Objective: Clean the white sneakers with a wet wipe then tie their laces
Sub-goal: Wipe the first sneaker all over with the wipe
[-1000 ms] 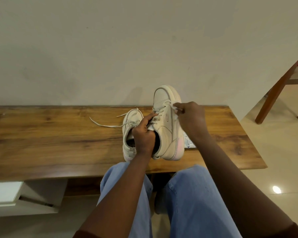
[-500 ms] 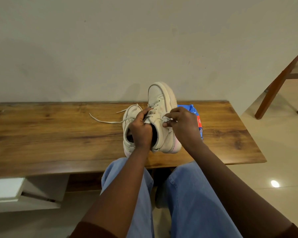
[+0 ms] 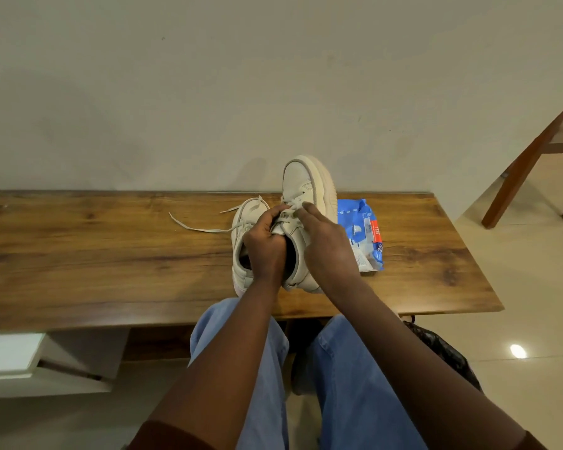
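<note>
Two white sneakers stand on the wooden table (image 3: 111,254). The right sneaker (image 3: 306,183) is tipped up with its toe raised toward the wall. My left hand (image 3: 267,245) grips its tongue and laces near the opening. My right hand (image 3: 325,241) pinches a lace (image 3: 293,207) over the eyelets, fingertips close to my left thumb. The left sneaker (image 3: 244,222) lies flat beside it, partly hidden by my left hand, and its loose lace (image 3: 192,226) trails left across the table. A blue wet wipe pack (image 3: 364,235) lies just right of the shoes.
A plain wall (image 3: 208,92) runs along the table's far edge. A wooden chair leg (image 3: 527,164) stands at the right over the tiled floor. A dark bag (image 3: 442,349) sits on the floor by my right knee. White furniture (image 3: 13,355) shows below the table's left side.
My right hand has come in from the shoe's right side to the laces at its middle, next to my left hand. The wipe pack has come into view from behind it.
</note>
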